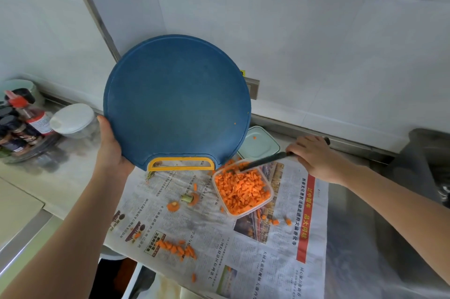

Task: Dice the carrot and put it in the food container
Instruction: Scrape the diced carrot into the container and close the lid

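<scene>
Head view showed the job nearly finished; the diced carrot [242,189] filled the clear food container [271,195] on the newspaper [219,237], and the blue cutting board [177,101] was almost bare. By my judgement, what was left was to gather the cluster of stray dice [179,248] near the paper's front edge and a few beside the container. The left hand [109,145] gripped the board's edge, holding it tilted up just above and left of the container; the right hand [314,157] was closed round a knife [265,160], its blade tip reaching over the container's far corner.
</scene>
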Available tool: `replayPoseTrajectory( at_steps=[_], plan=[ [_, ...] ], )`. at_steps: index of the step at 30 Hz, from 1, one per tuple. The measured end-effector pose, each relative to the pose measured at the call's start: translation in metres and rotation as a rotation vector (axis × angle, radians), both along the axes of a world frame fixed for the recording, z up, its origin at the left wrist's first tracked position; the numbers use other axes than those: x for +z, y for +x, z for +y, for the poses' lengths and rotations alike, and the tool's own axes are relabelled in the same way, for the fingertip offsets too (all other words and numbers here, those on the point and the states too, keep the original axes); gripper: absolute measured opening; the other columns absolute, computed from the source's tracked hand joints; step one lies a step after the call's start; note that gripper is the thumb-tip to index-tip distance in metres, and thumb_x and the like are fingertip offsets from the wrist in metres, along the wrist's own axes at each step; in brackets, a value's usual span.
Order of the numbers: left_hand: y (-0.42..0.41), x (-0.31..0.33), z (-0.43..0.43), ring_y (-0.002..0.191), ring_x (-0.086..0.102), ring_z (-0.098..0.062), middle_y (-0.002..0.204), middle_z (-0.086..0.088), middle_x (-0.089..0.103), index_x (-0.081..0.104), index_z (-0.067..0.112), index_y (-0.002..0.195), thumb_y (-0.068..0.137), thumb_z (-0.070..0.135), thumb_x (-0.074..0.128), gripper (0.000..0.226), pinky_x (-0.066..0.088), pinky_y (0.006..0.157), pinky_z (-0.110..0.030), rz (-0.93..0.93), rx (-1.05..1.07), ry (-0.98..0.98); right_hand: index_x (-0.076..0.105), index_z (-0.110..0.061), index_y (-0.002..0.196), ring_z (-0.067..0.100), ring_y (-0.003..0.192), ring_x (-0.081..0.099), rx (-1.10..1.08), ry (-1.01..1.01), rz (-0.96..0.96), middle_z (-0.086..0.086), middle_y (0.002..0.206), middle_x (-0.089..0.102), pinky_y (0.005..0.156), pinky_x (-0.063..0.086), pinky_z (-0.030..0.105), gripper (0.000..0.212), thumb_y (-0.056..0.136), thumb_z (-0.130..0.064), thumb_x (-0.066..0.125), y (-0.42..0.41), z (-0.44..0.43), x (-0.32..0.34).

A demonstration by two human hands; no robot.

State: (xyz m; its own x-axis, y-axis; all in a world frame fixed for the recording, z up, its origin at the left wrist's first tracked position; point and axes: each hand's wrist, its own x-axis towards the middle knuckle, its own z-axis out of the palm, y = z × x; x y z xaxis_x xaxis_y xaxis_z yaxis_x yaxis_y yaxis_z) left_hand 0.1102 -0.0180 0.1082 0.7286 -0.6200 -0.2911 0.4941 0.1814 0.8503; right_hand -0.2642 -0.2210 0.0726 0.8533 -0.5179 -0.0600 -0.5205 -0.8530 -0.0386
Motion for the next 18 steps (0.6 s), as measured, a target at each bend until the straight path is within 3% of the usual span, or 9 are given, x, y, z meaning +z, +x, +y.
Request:
replayPoseTrajectory(
  at_steps=[3,7,10,15,18],
  plan=[
    [-0.001,0.005,0.0,0.108,0.065,-0.013,0.122,0.01,0.065,0.055,0.031,0.13,0.094,0.066,0.023,0.06,0.055,0.084,-0.039,-0.002,-0.006,0.0,0.059,-0.012,0.118,0.022,0.097,0.045,-0.105,-0.042,-0.185,0.005,0.101,0.056,0.085,0.025,0.032,0.022,0.099,-0.016,0.049,0.007,-0.012,0.004],
    [-0.002,0.006,0.005,0.108,0.064,-0.013,0.122,0.01,0.066,0.056,0.03,0.129,0.093,0.067,0.026,0.06,0.054,0.088,-0.041,-0.009,0.002,0.018,0.057,-0.009,0.114,0.021,0.092,0.041,-0.216,-0.014,-0.282,0.007,0.097,0.055,0.081,0.025,0.034,0.02,0.1,-0.015,0.044,0.016,-0.026,0.012],
    [-0.002,0.008,0.01,0.103,0.067,-0.012,0.117,0.011,0.068,0.057,0.03,0.126,0.093,0.067,0.024,0.06,0.058,0.082,-0.039,-0.001,0.007,0.009,0.056,-0.011,0.117,0.021,0.093,0.042,-0.207,-0.01,-0.225,0.005,0.098,0.054,0.082,0.026,0.033,0.023,0.1,-0.017,0.043,0.015,-0.026,0.009],
    [-0.002,0.009,0.01,0.108,0.064,-0.014,0.121,0.01,0.066,0.057,0.031,0.128,0.094,0.066,0.025,0.058,0.053,0.087,-0.04,0.011,0.046,-0.012,0.049,-0.027,0.129,0.014,0.11,0.039,-0.035,-0.029,0.036,-0.007,0.114,0.05,0.103,0.024,0.031,0.031,0.1,-0.02,0.046,0.012,0.001,-0.005],
    [-0.002,0.009,0.006,0.107,0.065,-0.014,0.117,0.012,0.068,0.059,0.033,0.124,0.093,0.067,0.029,0.055,0.053,0.088,-0.04,0.018,0.095,-0.01,0.048,-0.028,0.13,0.015,0.109,0.039,0.037,-0.054,0.097,-0.006,0.115,0.049,0.104,0.023,0.031,0.031,0.099,-0.022,0.047,0.006,0.016,-0.01]
  ],
)
